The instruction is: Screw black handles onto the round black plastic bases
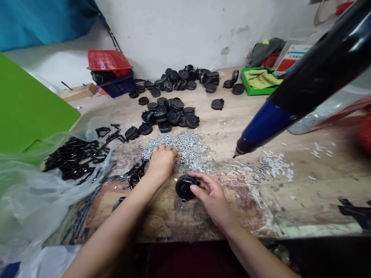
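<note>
The left hand [161, 164] lay palm-down at the edge of the screw pile [185, 148], its grip loosely curled, with any pinched screw hidden. Below that pile, the right hand [211, 197] pinched a round black plastic cap [183, 188] by its rim between thumb and fingers, just above the worktop [174, 216].

The head camera looks forward and down, close above the left hand [161, 164] and right hand [211, 197], toward a wall [179, 31].
</note>
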Demonstrator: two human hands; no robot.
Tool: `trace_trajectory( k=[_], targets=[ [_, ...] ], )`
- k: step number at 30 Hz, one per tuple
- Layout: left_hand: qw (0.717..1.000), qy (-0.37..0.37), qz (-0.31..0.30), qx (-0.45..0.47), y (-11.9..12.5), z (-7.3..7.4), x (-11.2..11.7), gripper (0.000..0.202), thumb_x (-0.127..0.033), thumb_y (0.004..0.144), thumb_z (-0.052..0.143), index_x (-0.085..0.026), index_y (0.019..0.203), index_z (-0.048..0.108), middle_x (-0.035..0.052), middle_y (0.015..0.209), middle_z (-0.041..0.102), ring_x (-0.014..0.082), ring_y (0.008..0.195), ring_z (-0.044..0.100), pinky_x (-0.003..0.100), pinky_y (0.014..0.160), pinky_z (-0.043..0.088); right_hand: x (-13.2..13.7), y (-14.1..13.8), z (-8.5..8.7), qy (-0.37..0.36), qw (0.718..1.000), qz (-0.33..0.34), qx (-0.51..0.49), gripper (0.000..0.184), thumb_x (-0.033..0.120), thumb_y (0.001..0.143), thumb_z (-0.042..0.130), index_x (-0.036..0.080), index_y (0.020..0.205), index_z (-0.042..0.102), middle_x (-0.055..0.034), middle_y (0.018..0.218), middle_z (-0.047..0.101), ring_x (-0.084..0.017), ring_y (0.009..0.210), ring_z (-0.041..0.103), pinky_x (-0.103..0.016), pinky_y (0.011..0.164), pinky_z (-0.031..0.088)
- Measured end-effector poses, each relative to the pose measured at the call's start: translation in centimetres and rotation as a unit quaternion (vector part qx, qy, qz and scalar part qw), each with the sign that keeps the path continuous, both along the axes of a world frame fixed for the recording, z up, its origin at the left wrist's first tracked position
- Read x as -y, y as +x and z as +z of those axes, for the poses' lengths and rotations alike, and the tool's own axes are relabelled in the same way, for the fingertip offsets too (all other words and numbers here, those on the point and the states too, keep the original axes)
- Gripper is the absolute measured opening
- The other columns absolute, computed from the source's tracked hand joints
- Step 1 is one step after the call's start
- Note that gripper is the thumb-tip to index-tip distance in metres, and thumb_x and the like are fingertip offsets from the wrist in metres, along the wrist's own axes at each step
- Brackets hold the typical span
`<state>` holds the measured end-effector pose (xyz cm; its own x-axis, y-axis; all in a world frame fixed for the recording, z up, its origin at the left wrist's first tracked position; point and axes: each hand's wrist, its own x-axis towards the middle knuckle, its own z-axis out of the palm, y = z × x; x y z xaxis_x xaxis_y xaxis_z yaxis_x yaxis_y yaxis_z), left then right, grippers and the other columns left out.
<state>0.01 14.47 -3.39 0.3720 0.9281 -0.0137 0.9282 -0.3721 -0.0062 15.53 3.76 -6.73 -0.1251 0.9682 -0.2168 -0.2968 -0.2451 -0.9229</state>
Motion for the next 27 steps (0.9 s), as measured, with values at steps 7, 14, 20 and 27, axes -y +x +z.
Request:
trace_trajectory(
  k=[7,14,20,27],
  targets=[
    [0.996,0.032,-0.027,0.075,0.2,1.7,2.3,0.015,-0.023,0.087,0.051,-0.018,0.082,0.064,0.0079,0.089,0.069,0.0241,0.091,0.057,0.039,0.083,0.04,0.0,0.2,-0.5,0.025,0.996,-0.044,-0.073,0.046,0.021,0.077,0.065,0.026,0.121,0.051,-0.003,0.108,0.064,-0.016,0.099,0.061,-0.031,0.092,0.047],
    [0.894,0.079,-0.067,0.436,0.0,2.9,9.4,0.008,-0.015,0.082,0.063,-0.02,0.087,0.065,0.0038,0.09,0.069,0.0171,0.089,0.063,0.033,0.081,0.049,0.7,0.1,1.1,0.048,0.991,-0.038,-0.116,0.051,0.02,0.079,0.064,0.028,0.127,0.045,-0.0033,0.109,0.064,-0.016,0.1,0.061,-0.03,0.092,0.046],
    [0.864,0.1,-0.063,0.489,-0.6,2.2,11.1,0.013,-0.01,0.08,0.064,-0.021,0.087,0.066,0.0041,0.091,0.07,0.0182,0.092,0.064,0.038,0.088,0.049,1.4,-0.4,2.0,0.056,0.993,-0.013,-0.104,0.05,0.021,0.081,0.063,0.03,0.127,0.045,-0.0033,0.114,0.064,-0.017,0.105,0.061,-0.031,0.095,0.044],
    [0.844,0.116,-0.025,0.524,-0.9,1.8,12.2,0.013,-0.009,0.08,0.064,-0.021,0.085,0.066,0.0025,0.088,0.07,0.0165,0.089,0.065,0.033,0.083,0.051,1.8,-0.3,3.0,0.085,0.996,0.011,-0.038,0.049,0.02,0.082,0.062,0.029,0.127,0.046,-0.0033,0.112,0.064,-0.017,0.105,0.06,-0.032,0.097,0.043]
  ],
)
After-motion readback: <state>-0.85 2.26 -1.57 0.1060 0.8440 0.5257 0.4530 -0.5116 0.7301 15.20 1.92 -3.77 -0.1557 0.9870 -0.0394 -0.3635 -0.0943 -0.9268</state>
